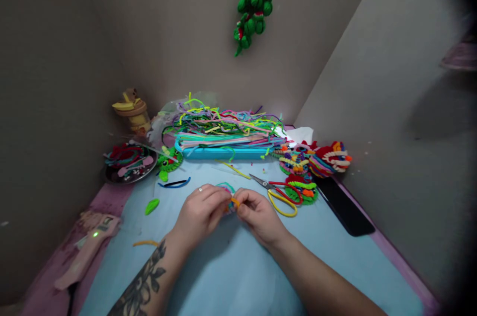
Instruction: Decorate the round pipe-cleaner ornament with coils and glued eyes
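My left hand [203,209] is closed, thumb and fingers pressed around a small multicoloured pipe-cleaner figure [228,208], which they partly hide. A short orange pipe cleaner [235,201] bridges the gap between my two hands. Its right end sits in the pinch of my right hand [259,214]. Just beyond that hand, scissors [278,192] with one red and one yellow handle lie spread on the light blue sheet [231,276]. A loose orange pipe cleaner [146,243] lies beside my left forearm.
A blue tray [227,154] heaped with pipe cleaners stands at the back. Finished colourful figures [330,159] and a black phone [346,206] are at right. A metal plate [128,177], a green figure [169,159] and a pink glue gun [89,251] are at left.
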Motion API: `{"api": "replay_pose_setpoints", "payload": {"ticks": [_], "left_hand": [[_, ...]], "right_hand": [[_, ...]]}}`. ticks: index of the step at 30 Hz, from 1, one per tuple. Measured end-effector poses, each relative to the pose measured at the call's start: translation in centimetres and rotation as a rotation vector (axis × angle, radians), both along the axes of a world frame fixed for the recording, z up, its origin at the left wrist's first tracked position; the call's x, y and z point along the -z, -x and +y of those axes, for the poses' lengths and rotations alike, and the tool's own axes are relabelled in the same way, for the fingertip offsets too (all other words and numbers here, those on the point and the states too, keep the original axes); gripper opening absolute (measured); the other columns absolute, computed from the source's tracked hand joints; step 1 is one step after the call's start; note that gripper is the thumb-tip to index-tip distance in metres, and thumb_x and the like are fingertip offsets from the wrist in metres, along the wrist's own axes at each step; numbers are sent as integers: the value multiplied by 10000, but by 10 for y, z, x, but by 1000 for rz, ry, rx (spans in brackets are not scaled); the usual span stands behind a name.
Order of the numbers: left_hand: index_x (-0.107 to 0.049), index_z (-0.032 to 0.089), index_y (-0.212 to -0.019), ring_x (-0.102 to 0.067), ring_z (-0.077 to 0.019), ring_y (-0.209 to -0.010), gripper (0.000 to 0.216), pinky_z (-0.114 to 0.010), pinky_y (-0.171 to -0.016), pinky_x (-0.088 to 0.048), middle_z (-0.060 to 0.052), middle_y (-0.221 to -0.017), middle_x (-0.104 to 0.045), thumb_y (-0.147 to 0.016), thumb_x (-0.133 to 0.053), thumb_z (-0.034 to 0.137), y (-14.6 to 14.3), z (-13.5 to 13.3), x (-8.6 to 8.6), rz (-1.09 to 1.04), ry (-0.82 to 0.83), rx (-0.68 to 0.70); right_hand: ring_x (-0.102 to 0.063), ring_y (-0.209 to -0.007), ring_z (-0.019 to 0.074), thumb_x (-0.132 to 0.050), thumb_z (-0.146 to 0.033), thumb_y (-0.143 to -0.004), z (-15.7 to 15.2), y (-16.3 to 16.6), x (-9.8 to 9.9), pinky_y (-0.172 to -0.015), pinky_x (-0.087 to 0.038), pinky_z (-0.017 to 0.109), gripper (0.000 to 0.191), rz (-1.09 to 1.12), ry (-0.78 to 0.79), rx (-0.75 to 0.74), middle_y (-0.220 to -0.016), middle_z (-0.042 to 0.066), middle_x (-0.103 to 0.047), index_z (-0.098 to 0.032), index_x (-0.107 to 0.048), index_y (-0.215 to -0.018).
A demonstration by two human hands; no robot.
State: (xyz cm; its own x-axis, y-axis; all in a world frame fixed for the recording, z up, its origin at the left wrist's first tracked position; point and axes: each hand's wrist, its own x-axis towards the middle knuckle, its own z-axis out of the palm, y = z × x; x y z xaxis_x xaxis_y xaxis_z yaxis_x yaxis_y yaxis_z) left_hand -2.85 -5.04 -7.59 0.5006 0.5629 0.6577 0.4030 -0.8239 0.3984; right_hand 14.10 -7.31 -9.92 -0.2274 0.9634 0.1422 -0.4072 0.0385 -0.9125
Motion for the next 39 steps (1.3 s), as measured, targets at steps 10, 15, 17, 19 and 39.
{"api": "replay_pose_setpoints", "payload": {"ticks": [10,15,17,19,39], "left_hand": [[-616,160,-934,-600,-142,-665,145,-246,-615,-483,-53,-746,-683,-888,-484,121,-2,-3,-2,61,-15,-8],[-621,161,-933,-601,-149,-665,136,-256,-610,-474,-53,-747,-684,-890,-494,139,-6,-6,1,109,-14,-29],[-625,166,-925,-606,-150,-675,138,-258,-613,-469,-53,-755,-688,-895,-492,148,-8,-7,3,133,-5,-39],[-629,169,-927,-616,-153,-691,145,-262,-621,-470,-54,-770,-696,-898,-487,150,-9,-8,6,147,-14,-41],[-672,179,-929,-583,-177,-756,180,-290,-677,-479,-54,-846,-713,-913,-494,164,-7,-3,2,183,-238,-181]], "right_hand": [[-578,-729,155,-726,-406,-757,1,-2,2,-669,-479,276,191,-147,-182,221,-784,14,-609,-240,-672,-833],[-567,-739,150,-697,-257,-785,-2,-2,1,-662,-467,271,33,-246,-275,328,-783,9,-583,-243,-681,-810],[-555,-714,148,-673,-208,-785,-3,-2,0,-638,-458,268,27,-299,-275,389,-762,7,-574,-234,-671,-778],[-542,-699,148,-650,-169,-777,-4,-1,-1,-630,-449,266,70,-361,-271,440,-738,5,-569,-223,-653,-731],[-597,-793,184,-577,-162,-855,0,-14,1,-722,-493,333,164,-869,-657,536,-808,42,-638,-255,-701,-910]]}}
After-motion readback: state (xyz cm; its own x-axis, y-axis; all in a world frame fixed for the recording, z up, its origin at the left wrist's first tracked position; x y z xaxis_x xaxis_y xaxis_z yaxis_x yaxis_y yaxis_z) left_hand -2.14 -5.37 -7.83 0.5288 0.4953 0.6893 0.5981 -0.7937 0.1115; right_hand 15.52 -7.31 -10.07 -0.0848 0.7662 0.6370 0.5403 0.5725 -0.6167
